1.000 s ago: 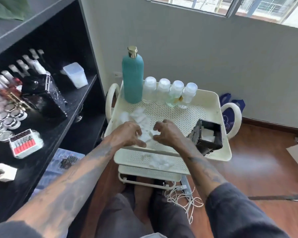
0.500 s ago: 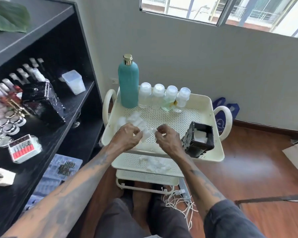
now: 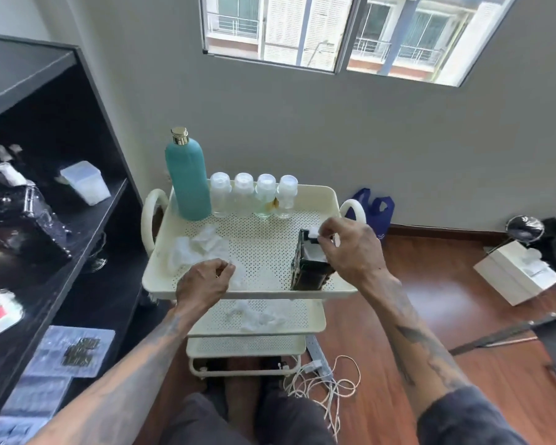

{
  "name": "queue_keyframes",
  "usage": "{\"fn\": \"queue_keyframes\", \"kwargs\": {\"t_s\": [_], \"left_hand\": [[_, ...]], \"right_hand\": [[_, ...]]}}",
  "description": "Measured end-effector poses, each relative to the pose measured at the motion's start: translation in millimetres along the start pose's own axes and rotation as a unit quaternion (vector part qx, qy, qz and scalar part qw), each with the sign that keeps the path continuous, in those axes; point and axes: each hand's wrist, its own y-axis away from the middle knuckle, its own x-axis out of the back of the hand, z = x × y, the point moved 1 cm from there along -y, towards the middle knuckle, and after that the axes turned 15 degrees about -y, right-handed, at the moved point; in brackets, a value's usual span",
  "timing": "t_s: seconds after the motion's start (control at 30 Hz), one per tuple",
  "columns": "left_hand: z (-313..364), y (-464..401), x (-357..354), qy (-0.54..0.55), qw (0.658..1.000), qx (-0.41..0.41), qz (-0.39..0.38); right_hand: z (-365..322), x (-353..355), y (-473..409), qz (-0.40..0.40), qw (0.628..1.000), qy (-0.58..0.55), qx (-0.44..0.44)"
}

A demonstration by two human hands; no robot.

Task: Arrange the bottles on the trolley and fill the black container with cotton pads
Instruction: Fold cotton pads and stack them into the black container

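A tall teal bottle with a gold cap stands at the back left of the cream trolley's top tray. Beside it stands a row of several small clear bottles with white caps. The black container sits at the tray's right front, white pads inside. My right hand is over its opening, fingers pinched on a cotton pad. A loose heap of cotton pads lies at the tray's left. My left hand rests at the heap's front edge, fingertips closed on a pad.
More pads lie on the trolley's middle tray. A black shelf unit with cosmetics and a clear box stands at the left. A white cable trails on the wooden floor. A white box and blue bag sit to the right.
My right hand has left the heap and carried a pad rightward to the top of the black container. The left hand stays at the heap. The camera has tilted up.
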Motion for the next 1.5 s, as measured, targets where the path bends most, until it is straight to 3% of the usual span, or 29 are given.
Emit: {"fn": "queue_keyframes", "kwargs": {"t_s": [0.13,0.3,0.37,0.5,0.63,0.73,0.83,0.93,1.03,1.13,1.3,1.4,1.5], "left_hand": [[-1.9,-1.2,-4.7,-0.024,1.000,0.004,0.019],[0.7,-1.3,-4.8,-0.027,0.999,0.009,0.030],[0.7,-1.7,-4.7,-0.017,0.999,0.008,0.028],[0.6,-4.6,9.5,0.135,0.991,0.010,0.014],[36.6,-6.6,51.6,0.285,0.957,-0.030,0.050],[94.4,-3.5,81.4,0.298,0.940,-0.126,0.106],[144.5,1.3,89.1,0.160,0.925,-0.298,0.174],[168.7,4.3,67.6,-0.132,0.897,-0.406,0.117],[168.6,4.2,51.8,-0.277,0.878,-0.389,0.011],[165.6,-0.1,51.7,-0.297,0.878,-0.371,-0.056],[180.1,-0.3,55.3,-0.359,0.849,-0.368,-0.122],[169.1,-0.4,60.3,-0.270,0.884,-0.363,-0.116],[129.5,-0.6,64.9,-0.025,0.946,-0.319,0.060]], "right_hand": [[5.2,-16.7,-20.0,-0.234,0.955,0.156,-0.092],[-6.0,-27.1,-36.7,-0.348,0.888,0.278,-0.116],[-1.9,-19.0,-34.3,-0.342,0.903,0.211,-0.153],[23.8,14.9,-14.8,-0.196,0.969,0.016,-0.147],[39.9,11.6,-0.2,-0.266,0.942,-0.046,-0.198],[45.7,-5.8,1.1,-0.235,0.948,-0.083,-0.199],[45.8,-11.2,-0.2,-0.216,0.948,-0.111,-0.204],[45.5,-11.4,-1.4,-0.219,0.948,-0.120,-0.200],[47.9,-10.6,-1.4,-0.221,0.947,-0.119,-0.199],[51.1,-11.7,-1.4,-0.221,0.949,-0.111,-0.194],[49.8,-14.2,-3.8,-0.221,0.952,-0.098,-0.186],[43.4,-13.3,-4.3,-0.221,0.952,-0.076,-0.198],[30.9,-9.1,-4.8,-0.242,0.948,-0.001,-0.205]]}}
